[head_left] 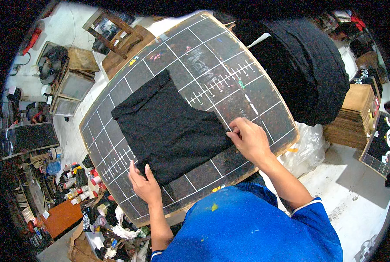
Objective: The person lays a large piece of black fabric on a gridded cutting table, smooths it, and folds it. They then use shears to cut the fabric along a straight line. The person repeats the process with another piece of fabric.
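Observation:
A black cut piece of fabric [171,131] lies on a dark board [230,100] marked with a white grid. It has a folded band along its far left edge and a curved cut-out on its right side. At the fabric's right corner, my right hand [250,140] is closed, thumb and forefinger pinching the cloth. By the near left corner rests my left hand [146,185], its fingers stretched and the thumb apart, touching the fabric's edge. Slight creases run across the cloth.
A big heap of black fabric [308,70] stands beyond the board's right edge, near stacked brown boards [350,115] and clear plastic [306,148]. Bottles and jars [75,190] crowd the left. A wooden stool [116,37] stands at the far left.

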`<state>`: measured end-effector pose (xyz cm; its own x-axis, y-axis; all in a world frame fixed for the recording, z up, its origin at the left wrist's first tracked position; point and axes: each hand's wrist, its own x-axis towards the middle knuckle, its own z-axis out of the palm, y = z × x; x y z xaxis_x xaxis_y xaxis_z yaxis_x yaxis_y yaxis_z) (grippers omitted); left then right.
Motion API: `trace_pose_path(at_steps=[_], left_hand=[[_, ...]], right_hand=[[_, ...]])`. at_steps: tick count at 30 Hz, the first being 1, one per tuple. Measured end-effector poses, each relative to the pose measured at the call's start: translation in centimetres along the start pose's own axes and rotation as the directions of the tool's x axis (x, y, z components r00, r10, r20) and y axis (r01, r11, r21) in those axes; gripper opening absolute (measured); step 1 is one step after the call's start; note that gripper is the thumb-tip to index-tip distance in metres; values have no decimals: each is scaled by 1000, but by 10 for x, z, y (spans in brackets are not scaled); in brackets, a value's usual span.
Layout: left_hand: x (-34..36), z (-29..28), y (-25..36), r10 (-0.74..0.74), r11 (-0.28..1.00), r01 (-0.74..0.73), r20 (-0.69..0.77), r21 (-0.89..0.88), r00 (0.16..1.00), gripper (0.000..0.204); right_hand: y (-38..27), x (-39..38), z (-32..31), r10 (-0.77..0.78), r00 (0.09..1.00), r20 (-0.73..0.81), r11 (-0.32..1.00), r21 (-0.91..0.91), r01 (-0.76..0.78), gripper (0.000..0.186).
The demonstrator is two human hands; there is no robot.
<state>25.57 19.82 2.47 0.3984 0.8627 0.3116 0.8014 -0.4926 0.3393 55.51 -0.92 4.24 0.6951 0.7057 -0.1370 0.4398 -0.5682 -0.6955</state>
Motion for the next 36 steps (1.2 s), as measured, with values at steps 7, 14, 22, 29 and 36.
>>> trace_pose_path(at_steps=[7,14,22,29,36], left_hand=[[-9,29,84,599,798,-545,233,-257,766,63],[-22,49,136,681,710,-651,497,-269,537,82],[16,70,142,676,716,-658,464,-231,573,71],[11,76,148,651,736,-653,454,-178,608,70],[5,85,151,650,744,-655,368,-133,665,72]], right_hand=[[11,-56,4,-513,842,167,777,-327,538,71],[18,-72,25,-395,887,240,822,-340,457,94],[16,-70,17,-339,919,203,859,-332,390,92],[73,-87,-41,-144,966,-214,973,-207,99,75],[187,-128,-77,34,821,-570,995,-59,-82,32]])
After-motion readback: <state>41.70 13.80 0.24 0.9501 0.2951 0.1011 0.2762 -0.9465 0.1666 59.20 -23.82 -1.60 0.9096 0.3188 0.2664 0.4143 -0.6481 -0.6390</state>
